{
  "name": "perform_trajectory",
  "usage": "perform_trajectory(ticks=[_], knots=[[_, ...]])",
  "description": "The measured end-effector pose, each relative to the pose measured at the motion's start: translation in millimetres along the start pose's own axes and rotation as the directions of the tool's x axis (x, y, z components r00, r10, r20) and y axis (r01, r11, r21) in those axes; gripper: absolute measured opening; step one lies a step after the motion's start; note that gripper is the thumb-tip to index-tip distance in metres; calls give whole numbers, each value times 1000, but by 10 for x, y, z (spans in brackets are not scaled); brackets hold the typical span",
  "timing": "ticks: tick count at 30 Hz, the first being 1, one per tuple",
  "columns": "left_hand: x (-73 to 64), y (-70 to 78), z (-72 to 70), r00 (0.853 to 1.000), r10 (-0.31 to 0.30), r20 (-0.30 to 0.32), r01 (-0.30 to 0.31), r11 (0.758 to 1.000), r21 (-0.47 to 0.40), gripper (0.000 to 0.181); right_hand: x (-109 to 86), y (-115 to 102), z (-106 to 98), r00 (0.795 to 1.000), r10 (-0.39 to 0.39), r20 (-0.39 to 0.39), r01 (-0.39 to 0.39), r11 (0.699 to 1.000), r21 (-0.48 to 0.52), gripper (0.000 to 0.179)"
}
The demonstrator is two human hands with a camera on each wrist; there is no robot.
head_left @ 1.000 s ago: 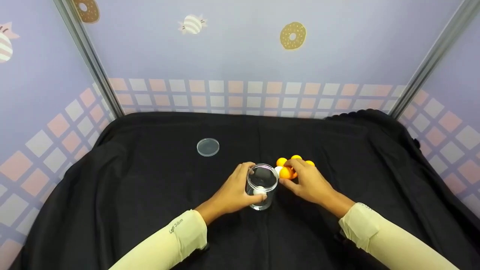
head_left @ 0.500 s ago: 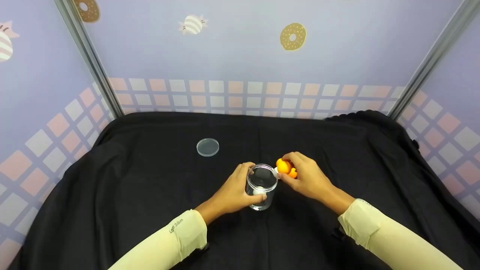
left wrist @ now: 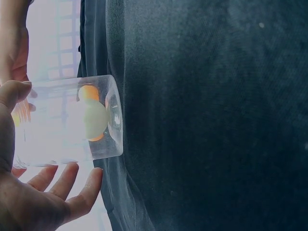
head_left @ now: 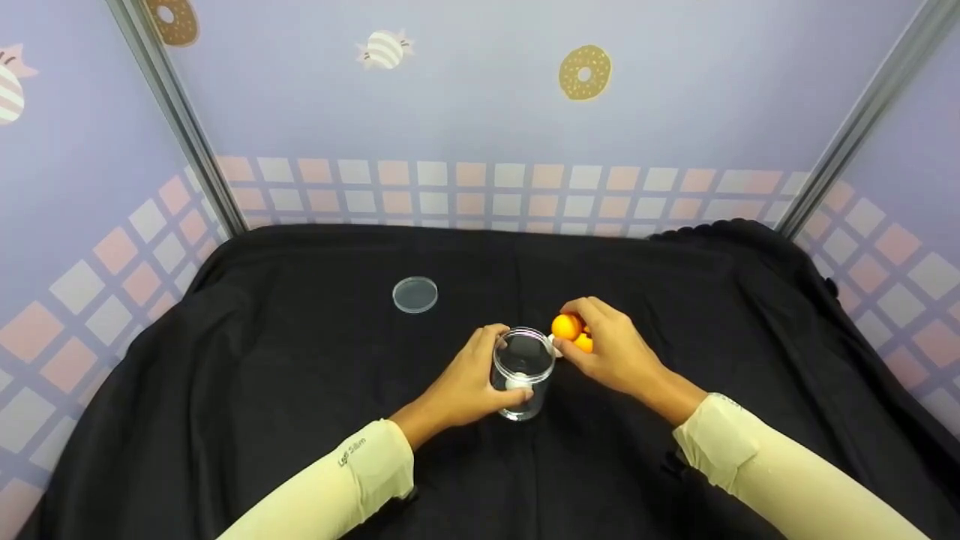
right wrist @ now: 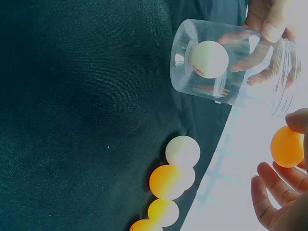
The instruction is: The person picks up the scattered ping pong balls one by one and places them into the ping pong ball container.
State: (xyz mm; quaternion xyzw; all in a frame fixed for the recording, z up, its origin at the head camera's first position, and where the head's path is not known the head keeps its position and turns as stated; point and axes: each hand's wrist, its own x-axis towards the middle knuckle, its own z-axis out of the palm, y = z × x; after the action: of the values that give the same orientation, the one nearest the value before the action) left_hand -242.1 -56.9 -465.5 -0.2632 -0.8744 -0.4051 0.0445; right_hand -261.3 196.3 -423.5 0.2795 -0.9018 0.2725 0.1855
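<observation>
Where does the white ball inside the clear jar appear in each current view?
Head: white ball below and slightly right of centre, partly behind the left thumb.
Left wrist: left of centre, mid-height.
Right wrist: right of centre, upper half.
Shared landmark: the clear jar around it, held by the left hand.

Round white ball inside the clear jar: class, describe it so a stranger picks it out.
Against the black cloth, find the open clear cylindrical jar. Near its base sits the round white ball. Unlike the orange balls and white balls outside, it alone is inside.
</observation>
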Motion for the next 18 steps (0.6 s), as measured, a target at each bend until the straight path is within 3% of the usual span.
perform_trajectory(ticks=[12,18], knots=[[11,-11,5,1000,14,8,-14,1000,-4,86,50,-178,77,998,-56,4,56,998,-16,40],[8,-10,-3,1000,23,10,-23,1000,-1,85,49,-273,145,992,-121,26,123,990,-67,39]])
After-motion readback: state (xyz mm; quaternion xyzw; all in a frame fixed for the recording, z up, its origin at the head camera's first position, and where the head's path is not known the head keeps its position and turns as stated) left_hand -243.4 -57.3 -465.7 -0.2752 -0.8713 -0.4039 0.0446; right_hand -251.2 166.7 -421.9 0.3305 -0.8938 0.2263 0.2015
